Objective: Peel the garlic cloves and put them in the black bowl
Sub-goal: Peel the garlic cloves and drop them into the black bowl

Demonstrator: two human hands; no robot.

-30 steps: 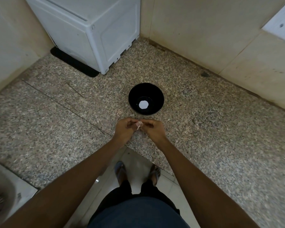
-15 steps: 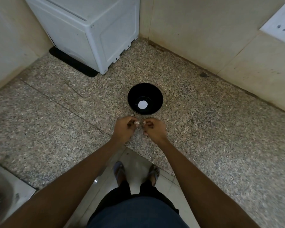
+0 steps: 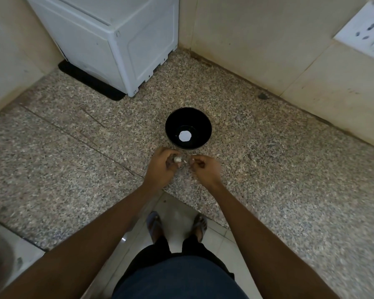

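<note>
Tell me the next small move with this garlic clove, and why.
Probably keep peeling: the left hand pinches the small white garlic clove, the right hand pinches a bit of skin beside it, and the round black bowl holds no clove I can make out.

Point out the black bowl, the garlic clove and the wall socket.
black bowl (image 3: 205, 124): head view, inner wall near the rim.
garlic clove (image 3: 177, 159): head view, its white middle.
wall socket (image 3: 364, 34): head view, white faceplate.

Both bare forearms reach forward and converge, the hands just apart at the centre. The left hand (image 3: 162, 168) curls its fingers in a grip around a small white garlic clove (image 3: 177, 159), while the right hand (image 3: 205, 169) pinches a pale scrap between curled fingertips.
</note>
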